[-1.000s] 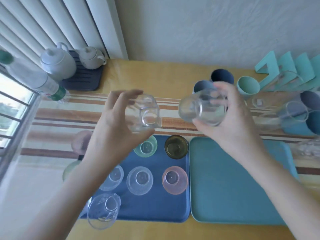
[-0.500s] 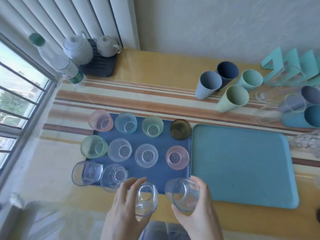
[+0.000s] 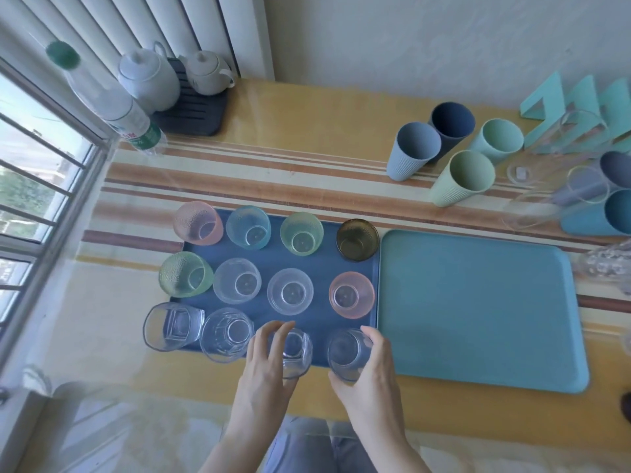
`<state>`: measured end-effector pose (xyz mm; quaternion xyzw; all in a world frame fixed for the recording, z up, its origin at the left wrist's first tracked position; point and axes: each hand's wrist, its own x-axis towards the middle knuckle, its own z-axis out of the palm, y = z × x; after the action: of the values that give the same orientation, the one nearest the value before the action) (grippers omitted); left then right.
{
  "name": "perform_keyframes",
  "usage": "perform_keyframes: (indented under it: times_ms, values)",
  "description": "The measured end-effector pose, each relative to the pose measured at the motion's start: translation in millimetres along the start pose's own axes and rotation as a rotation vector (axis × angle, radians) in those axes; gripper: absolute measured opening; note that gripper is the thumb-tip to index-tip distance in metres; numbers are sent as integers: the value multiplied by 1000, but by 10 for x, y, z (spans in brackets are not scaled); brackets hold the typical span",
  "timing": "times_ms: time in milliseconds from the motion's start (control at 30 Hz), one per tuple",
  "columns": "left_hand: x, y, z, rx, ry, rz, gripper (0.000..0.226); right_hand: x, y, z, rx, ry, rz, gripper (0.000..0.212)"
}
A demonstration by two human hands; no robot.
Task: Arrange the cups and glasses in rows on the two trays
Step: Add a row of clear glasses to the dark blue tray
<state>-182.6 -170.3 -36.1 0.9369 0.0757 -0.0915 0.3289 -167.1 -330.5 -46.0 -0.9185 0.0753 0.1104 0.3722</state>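
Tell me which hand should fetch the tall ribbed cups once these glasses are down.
Probably the right hand: it holds its glass beside the teal tray, with the ribbed cups beyond that on the right. The left hand would have to cross over.

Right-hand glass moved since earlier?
Yes. The clear glass in the right hand has come from beyond the far edge of the dark blue tray to its near right corner, in front of the pink glass.

No text, brand, number or sign could be read: the only print noted was a green-and-white label [image 3: 141, 135] on the plastic bottle [image 3: 109, 104] at the counter's [image 3: 307, 107] window end, its red marking too blurred to decipher.
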Motion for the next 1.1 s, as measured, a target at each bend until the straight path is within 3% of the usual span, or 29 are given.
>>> perform_keyframes:
  times_ms: [767, 900, 1100]
  values:
    - [75, -158, 85, -178, 98, -22, 79, 45, 41, 5, -53, -15, -65, 86]
    - [24, -93, 81, -122, 102, -32, 87, 11, 62, -36, -53, -44, -37, 86]
    - [33, -37, 82, -92, 87, -68, 82, 10, 54, -56, -16, -60, -4, 79]
